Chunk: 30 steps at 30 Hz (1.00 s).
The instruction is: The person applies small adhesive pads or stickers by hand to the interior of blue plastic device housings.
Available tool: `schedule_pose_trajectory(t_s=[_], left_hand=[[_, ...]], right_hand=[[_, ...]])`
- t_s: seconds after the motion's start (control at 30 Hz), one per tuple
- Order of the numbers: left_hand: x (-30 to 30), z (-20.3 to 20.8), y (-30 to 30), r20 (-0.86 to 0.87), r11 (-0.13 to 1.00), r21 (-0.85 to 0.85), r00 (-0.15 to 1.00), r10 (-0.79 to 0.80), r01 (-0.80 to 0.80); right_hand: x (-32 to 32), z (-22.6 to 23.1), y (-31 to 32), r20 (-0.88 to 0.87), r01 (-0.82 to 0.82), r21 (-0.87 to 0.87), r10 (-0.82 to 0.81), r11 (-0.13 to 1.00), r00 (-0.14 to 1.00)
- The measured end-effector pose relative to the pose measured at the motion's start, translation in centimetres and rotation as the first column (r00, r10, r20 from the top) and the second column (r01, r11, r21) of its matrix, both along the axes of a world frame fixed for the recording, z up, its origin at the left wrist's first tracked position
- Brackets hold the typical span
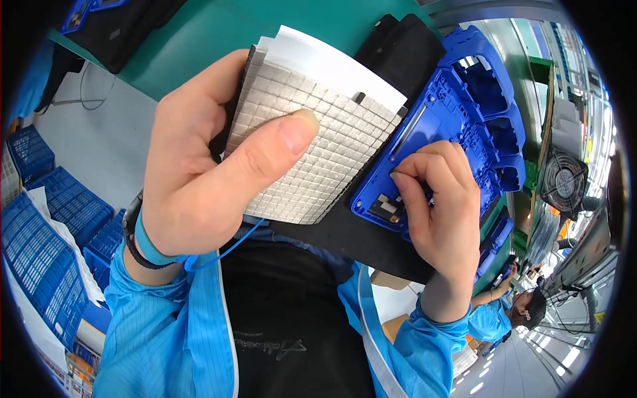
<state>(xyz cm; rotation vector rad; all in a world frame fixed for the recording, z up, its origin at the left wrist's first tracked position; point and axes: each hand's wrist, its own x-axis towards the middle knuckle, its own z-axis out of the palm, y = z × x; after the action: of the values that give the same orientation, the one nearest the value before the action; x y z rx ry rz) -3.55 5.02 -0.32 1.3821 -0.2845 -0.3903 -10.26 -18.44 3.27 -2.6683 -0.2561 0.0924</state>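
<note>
Green surface (pixel 199 36) is spreading toward twelve o'clock; left hand (pixel 189 172) is gripping the sheet (pixel 332 136) centrally; right hand (pixel 444 199) is pinching, contents unclear, near the housing (pixel 446 116), two o'clock. Holding sheet flat should be helping.

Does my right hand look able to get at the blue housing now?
Probably yes: your right hand is over the blue housing, and the gridded sheet in your left hand seems out of its way.

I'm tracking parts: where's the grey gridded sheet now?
In the head view, the grey gridded sheet is just above centre, in the left hand, left of the blue housing.
</note>
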Motion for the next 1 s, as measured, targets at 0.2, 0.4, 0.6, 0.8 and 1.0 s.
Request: schedule_pose_trajectory(t_s=[0.2,0.4,0.6,0.8,1.0], left_hand=[[0.1,-0.1,-0.2,0.031,1.0,0.005,1.0,-0.006,0.006],[0.4,-0.3,-0.2,0.036,0.999,0.015,0.999,-0.03,0.029],[0.1,-0.2,0.0,0.017,1.0,0.009,1.0,-0.017,0.017],[0.2,-0.3,0.0,0.015,0.999,0.012,0.999,-0.03,0.03],[0.4,-0.5,-0.1,0.022,1.0,-0.001,0.999,-0.024,0.024]], right_hand=[[0.1,-0.2,0.0,0.013,-0.051,-0.053,0.052,0.997,0.999],[0.5,0.2,-0.9,-0.055,-0.069,0.01,0.069,0.998,0.996],[1.0,0.5,-0.8,-0.07,-0.14,0.008,0.14,0.99,0.988],[1.1,0.6,-0.9,-0.071,-0.148,-0.004,0.148,0.989,0.986],[1.3,0.6,-0.9,-0.062,-0.167,-0.013,0.166,0.986,0.984]])
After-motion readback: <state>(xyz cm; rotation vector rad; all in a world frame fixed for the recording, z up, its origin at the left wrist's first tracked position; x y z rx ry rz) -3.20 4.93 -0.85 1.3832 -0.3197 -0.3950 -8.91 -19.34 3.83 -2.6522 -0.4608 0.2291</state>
